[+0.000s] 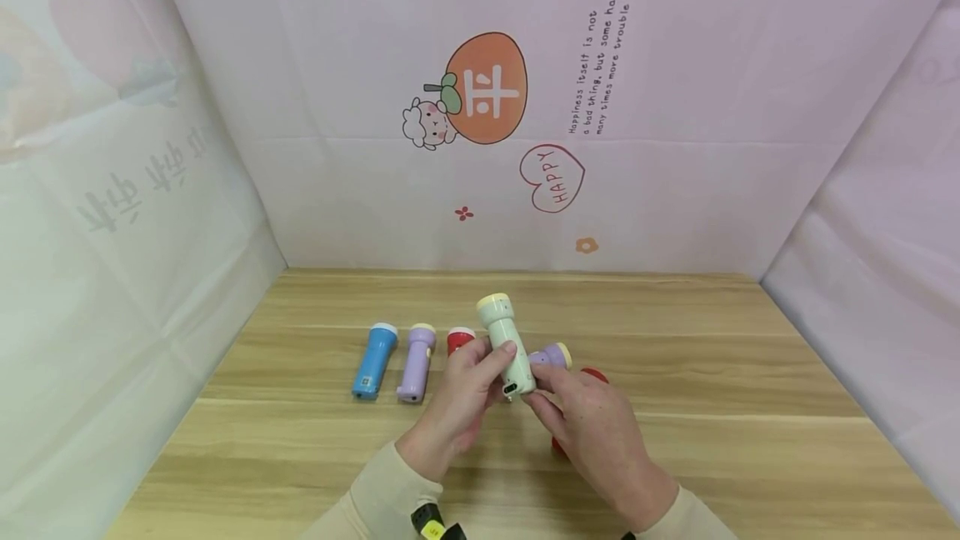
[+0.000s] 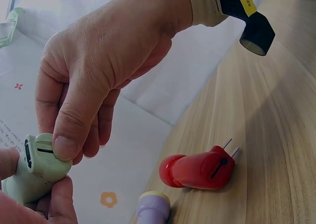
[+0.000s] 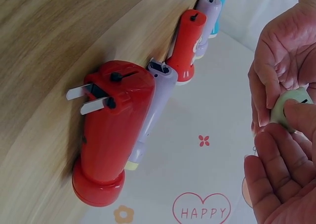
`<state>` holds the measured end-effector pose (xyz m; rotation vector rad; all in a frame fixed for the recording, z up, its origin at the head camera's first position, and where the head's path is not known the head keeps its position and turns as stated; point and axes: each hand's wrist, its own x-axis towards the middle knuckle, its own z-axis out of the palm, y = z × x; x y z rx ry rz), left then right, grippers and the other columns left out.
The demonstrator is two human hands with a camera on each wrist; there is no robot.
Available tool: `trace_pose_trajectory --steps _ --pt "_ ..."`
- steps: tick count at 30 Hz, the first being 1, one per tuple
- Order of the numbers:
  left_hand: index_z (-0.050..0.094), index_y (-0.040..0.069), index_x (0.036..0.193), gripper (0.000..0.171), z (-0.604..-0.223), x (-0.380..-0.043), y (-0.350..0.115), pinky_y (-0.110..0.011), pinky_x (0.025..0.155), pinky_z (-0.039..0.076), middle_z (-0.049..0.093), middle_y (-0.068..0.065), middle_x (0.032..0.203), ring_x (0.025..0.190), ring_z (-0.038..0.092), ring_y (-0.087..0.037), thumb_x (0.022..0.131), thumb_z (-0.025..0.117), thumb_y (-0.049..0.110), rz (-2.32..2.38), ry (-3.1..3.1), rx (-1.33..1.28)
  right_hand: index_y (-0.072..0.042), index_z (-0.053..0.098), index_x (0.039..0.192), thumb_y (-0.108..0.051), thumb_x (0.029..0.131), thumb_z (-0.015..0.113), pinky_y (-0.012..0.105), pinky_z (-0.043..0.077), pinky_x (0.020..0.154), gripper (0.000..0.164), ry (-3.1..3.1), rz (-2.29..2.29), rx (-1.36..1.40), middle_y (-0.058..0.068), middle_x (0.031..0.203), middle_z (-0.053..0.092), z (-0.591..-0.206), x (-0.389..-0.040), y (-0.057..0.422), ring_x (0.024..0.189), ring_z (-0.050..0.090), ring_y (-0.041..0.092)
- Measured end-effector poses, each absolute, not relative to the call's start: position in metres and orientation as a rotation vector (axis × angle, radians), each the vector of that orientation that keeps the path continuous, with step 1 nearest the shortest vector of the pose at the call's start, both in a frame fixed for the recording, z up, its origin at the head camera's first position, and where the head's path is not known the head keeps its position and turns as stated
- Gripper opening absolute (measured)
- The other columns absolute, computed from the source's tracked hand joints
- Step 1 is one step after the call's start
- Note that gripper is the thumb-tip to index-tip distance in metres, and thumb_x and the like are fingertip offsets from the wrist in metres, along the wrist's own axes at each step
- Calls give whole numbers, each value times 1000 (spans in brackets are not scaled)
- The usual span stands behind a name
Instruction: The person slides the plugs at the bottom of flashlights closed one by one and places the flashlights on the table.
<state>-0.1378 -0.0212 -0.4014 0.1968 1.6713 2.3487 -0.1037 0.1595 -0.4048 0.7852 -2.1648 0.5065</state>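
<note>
A pale green flashlight with a cream head rim is held off the table, its head pointing away and its tail toward me. My left hand grips the body, with the thumb along its side. At the tail, my right hand pinches the end; in the left wrist view its thumb presses beside a dark slot. A black recess shows on the tail's edge. In the right wrist view the hands hide most of the green flashlight.
On the wooden table lie a blue flashlight, a purple one, a red one, and another purple one. A second red flashlight, mostly behind my right hand in the head view, has two metal prongs out. Printed cloth surrounds the table.
</note>
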Motion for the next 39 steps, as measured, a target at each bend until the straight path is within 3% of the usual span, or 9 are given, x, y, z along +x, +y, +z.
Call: trace_pose_trajectory --steps 14,21,29,39 --pt "55 -9 134 44 -402 -139 -23 -28 84 53 68 -17 116 98 66 -15 105 62 24 2341 1721 245 -8 73 114 -19 71 94 33 58 65 49 -2156 498 762 1 92 78 -406 -103 161 76 70 15" --pt "57 -9 132 44 -403 -140 -25 -29 85 54 71 -8 109 97 66 -14 104 65 24 2346 1778 229 -6 70 119 -22 73 94 36 60 71 54 -2189 502 752 6 99 78 -406 -102 161 85 72 18" --pt "57 -9 136 50 -401 -143 -34 -28 86 54 70 -15 118 101 65 -13 103 66 28 2322 1880 213 1 68 126 -27 79 90 48 57 94 59 -2262 471 707 16 119 74 -407 -102 161 111 71 34" --pt "57 -3 140 60 -399 -150 -55 -26 83 52 69 -16 122 101 63 -16 101 69 40 2201 2086 118 3 60 134 -34 82 88 58 52 100 70 -2370 400 643 30 129 66 -410 -103 162 118 65 46"
